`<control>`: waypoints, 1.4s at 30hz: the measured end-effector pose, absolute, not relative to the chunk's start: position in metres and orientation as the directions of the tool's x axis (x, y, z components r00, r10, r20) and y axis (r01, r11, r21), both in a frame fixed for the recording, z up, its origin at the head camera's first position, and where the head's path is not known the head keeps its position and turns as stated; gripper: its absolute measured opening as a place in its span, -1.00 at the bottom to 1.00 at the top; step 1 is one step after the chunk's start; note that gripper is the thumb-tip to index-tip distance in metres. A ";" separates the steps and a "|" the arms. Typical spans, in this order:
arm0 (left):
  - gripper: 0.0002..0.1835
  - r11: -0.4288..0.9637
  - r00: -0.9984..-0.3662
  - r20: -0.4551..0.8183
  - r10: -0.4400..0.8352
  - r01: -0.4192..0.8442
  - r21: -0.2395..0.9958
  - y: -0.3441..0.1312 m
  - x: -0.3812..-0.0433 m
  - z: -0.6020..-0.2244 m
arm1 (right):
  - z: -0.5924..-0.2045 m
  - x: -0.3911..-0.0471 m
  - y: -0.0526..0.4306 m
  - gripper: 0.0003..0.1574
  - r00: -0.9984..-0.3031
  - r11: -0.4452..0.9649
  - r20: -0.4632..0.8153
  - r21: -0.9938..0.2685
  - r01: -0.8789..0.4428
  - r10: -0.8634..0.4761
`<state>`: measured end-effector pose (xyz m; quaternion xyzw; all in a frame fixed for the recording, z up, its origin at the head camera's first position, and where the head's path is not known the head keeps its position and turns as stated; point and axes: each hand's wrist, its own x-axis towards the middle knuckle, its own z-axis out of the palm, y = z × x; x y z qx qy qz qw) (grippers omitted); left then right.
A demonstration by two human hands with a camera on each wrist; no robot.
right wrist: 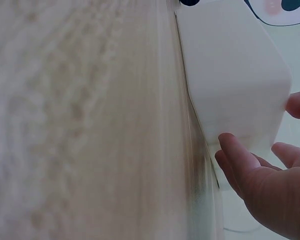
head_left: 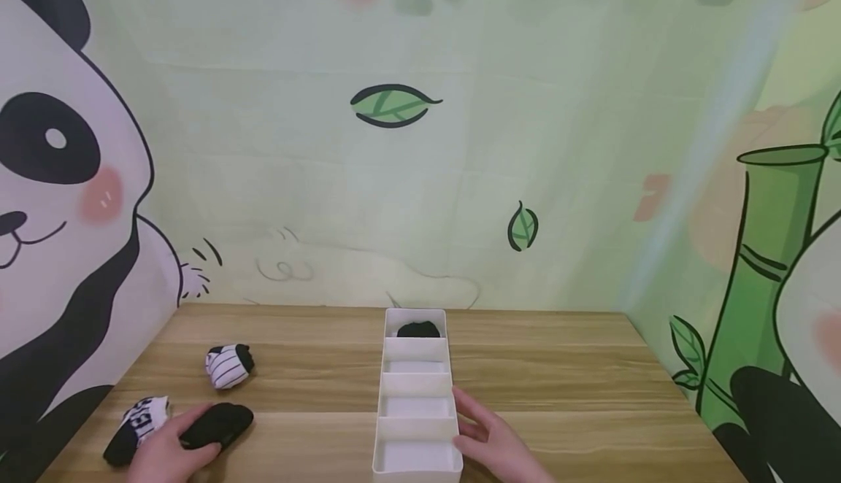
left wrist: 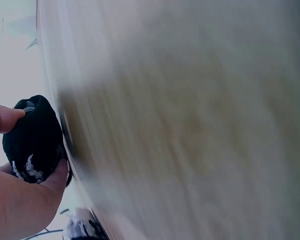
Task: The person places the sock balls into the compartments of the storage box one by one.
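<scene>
My left hand [head_left: 166,448] grips a rolled black sock [head_left: 218,425] between thumb and fingers at the table's front left. White marks show on this black bundle [left wrist: 37,140] in the left wrist view. Beside the hand lies a black-and-white sock bundle with lettering [head_left: 146,419]; a white striped one with a black end [head_left: 229,366] sits farther back. A long white divided box [head_left: 417,428] stands mid-table, with a black bundle [head_left: 419,330] in its farthest compartment. My right hand [head_left: 496,439] rests its fingertips against the box's right side, fingers loosely extended in the right wrist view.
The wood-grain table [head_left: 558,373] reaches back to a pale green backdrop [head_left: 296,162] printed with pandas, leaves and bamboo. The box's other compartments show bare white floors. Part of another sock [left wrist: 82,225] appears at the bottom of the left wrist view.
</scene>
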<state>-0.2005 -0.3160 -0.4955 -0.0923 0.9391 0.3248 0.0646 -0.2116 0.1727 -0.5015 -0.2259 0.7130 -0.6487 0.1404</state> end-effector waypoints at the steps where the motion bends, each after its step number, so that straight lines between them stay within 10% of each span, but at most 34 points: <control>1: -0.06 0.773 -0.977 -0.173 -0.127 -0.207 0.600 -0.314 -0.201 -0.495 | -0.502 -0.212 0.173 -0.11 -0.859 0.056 0.094 -0.988 -0.141 -0.504; 42: -0.33 0.613 -0.978 0.200 -0.063 0.120 0.781 -0.217 -0.217 -0.480 | -0.499 -0.210 0.172 -0.08 -0.879 0.072 0.041 -0.994 -0.085 -0.474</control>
